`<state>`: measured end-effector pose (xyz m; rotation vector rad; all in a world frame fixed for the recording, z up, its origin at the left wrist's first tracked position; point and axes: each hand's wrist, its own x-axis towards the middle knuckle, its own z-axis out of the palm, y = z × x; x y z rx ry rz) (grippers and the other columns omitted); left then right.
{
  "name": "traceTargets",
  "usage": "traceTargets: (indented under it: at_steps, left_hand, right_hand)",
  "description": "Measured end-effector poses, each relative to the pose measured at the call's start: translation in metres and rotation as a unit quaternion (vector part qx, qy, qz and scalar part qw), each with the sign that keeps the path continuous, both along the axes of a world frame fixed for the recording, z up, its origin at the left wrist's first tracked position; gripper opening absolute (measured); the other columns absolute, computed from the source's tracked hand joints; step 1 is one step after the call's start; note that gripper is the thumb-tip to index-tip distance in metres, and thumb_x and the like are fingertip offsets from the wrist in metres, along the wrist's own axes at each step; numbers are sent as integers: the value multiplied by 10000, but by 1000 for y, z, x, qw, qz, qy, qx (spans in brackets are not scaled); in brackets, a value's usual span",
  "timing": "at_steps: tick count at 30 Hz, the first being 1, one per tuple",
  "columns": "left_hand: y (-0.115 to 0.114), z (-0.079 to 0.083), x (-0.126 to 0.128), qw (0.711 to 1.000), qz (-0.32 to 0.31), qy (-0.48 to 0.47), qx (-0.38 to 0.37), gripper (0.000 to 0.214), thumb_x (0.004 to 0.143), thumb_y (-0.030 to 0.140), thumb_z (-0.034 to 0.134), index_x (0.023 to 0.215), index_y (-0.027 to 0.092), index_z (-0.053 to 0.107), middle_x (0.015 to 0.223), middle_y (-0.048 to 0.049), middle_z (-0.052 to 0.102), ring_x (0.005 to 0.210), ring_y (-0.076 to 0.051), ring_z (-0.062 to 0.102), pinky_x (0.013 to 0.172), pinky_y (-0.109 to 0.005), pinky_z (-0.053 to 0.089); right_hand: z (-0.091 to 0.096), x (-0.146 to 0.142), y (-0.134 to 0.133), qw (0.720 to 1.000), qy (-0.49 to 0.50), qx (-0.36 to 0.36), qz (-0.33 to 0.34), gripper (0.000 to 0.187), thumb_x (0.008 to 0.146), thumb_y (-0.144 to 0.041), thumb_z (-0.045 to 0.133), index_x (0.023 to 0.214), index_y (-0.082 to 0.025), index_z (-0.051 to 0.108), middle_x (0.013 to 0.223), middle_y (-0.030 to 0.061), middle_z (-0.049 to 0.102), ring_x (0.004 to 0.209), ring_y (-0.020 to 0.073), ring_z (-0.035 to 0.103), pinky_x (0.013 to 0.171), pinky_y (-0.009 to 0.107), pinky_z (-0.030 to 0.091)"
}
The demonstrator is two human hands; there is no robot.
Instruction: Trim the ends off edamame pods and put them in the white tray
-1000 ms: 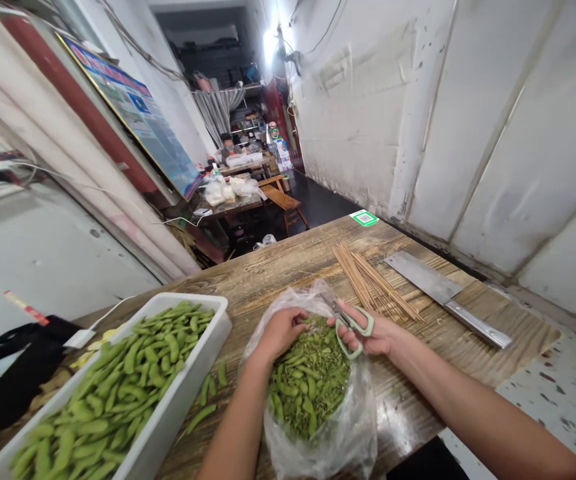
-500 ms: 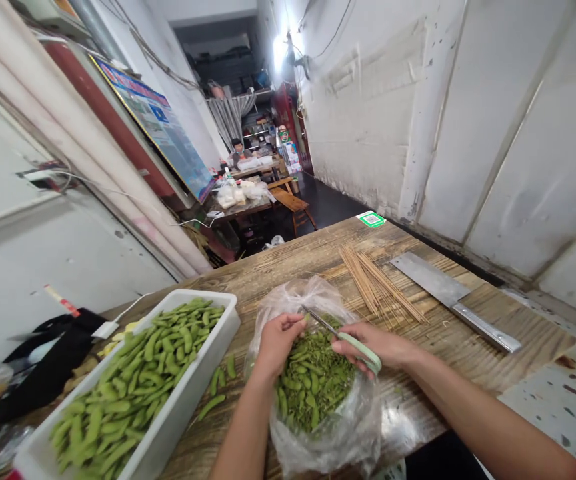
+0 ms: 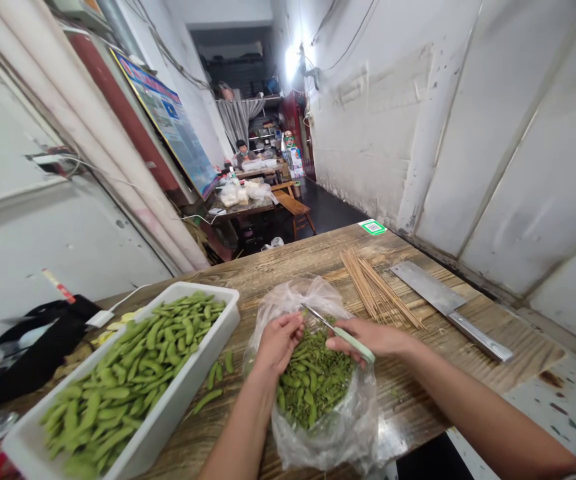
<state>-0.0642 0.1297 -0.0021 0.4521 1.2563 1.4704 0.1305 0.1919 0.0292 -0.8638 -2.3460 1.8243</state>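
My right hand [image 3: 361,339] is closed around scissors [image 3: 341,331] with pale green handles, their blades pointing up and left. Close to the scissor tip, my left hand [image 3: 282,339] is pinched on an edamame pod, mostly hidden by the fingers. Both hands are over a clear plastic bag [image 3: 325,447], spread open on the wooden table [image 3: 313,257]. Inside it lie green pods and snipped bits [image 3: 313,380]. To the left stands a white tub [image 3: 225,300] heaped with edamame pods [image 3: 133,380].
Several loose pods [image 3: 208,400] lie between tub and bag. Behind the bag are thin wooden skewers [image 3: 378,290], with a cleaver [image 3: 433,290] to their right. A black bag [image 3: 43,347] sits left of the tub. A person [image 3: 243,155] sits at a far table.
The scissors have tilted slightly, and their handles look closer together. My left hand's fingers have drawn in, hiding the green tip seen before. The whole view has shifted slightly.
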Motion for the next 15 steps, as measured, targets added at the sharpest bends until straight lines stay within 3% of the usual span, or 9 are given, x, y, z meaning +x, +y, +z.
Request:
traceTargets:
  at_steps: [6, 15]
  left_hand:
    - [-3, 4, 4, 1000, -12, 22, 17, 267, 515, 225, 805, 718, 121, 667, 589, 18, 603, 532, -40, 518, 514, -137, 418]
    - [-4, 6, 7, 1000, -11, 21, -6, 220, 541, 187, 790, 688, 101, 652, 621, -28, 644, 553, -58, 558, 512, -137, 429]
  right_hand:
    - [1, 2, -6, 999, 10, 52, 12, 443, 745, -590, 594, 833, -161, 524, 591, -31, 504, 450, 83, 471, 411, 191, 329]
    - [-19, -1, -9, 998, 25, -34, -46, 444, 729, -606, 600, 709, -183, 471, 447, -78, 409, 342, 70, 411, 331, 176, 295]
